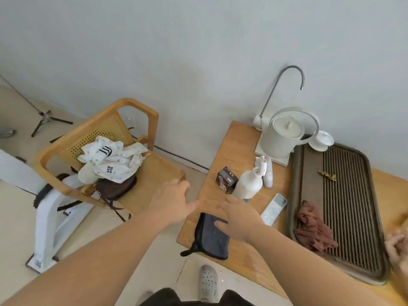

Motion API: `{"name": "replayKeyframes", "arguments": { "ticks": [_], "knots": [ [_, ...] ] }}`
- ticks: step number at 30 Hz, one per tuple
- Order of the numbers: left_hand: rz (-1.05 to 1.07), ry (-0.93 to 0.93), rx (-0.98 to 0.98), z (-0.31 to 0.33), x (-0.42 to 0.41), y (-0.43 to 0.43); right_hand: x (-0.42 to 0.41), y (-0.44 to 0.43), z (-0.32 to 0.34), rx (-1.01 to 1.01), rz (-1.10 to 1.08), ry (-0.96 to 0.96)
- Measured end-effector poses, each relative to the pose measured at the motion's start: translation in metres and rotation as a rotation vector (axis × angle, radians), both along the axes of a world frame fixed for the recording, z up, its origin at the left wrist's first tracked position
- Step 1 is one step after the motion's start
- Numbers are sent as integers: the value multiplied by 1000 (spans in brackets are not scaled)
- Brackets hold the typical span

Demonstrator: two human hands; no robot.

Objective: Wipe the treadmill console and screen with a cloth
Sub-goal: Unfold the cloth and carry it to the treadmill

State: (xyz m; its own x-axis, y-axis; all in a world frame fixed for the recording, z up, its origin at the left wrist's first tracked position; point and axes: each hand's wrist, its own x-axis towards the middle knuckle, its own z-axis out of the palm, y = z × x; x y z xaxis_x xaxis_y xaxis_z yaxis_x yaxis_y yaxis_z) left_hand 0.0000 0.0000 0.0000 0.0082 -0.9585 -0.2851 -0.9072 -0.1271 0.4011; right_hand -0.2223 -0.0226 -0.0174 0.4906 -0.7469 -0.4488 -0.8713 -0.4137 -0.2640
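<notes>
A dark grey-blue cloth (pixel 213 238) with a black edge lies folded on the near left corner of the wooden table (pixel 234 146), partly hanging over the edge. My right hand (pixel 239 218) hovers over its far right part, fingers spread, holding nothing. My left hand (pixel 172 200) is stretched out open to the left of the table, above the gap between table and chair. A white spray bottle (pixel 250 183) stands just beyond my right hand. A white machine frame (pixel 51 219) stands on the floor at the left; no console or screen shows.
A wooden chair (pixel 141 111) with white clothes and a brown bag stands left of the table. The table carries a dark box (pixel 226 180), a remote (pixel 273 208), a kettle (pixel 284 133) and a ridged tray (pixel 344 173) with a reddish rag (pixel 313 226). Another person's hand (pixel 397 248) shows at the right edge.
</notes>
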Motion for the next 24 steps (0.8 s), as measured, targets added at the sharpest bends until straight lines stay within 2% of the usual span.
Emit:
{"name": "replayKeyframes", "arguments": {
  "ticks": [4,9,16,20,24],
  "knots": [
    [75,66,221,-43,-14,25,-10,0,-35,176,170,182],
    [82,133,319,-80,-29,52,-18,7,-68,174,215,197],
    [163,183,231,-105,-47,76,-12,37,-74,184,89,170],
    [177,76,134,-112,-50,76,-18,46,-77,260,64,97],
    [131,-10,90,-116,-53,73,-29,37,-78,225,42,27]
  ]
}}
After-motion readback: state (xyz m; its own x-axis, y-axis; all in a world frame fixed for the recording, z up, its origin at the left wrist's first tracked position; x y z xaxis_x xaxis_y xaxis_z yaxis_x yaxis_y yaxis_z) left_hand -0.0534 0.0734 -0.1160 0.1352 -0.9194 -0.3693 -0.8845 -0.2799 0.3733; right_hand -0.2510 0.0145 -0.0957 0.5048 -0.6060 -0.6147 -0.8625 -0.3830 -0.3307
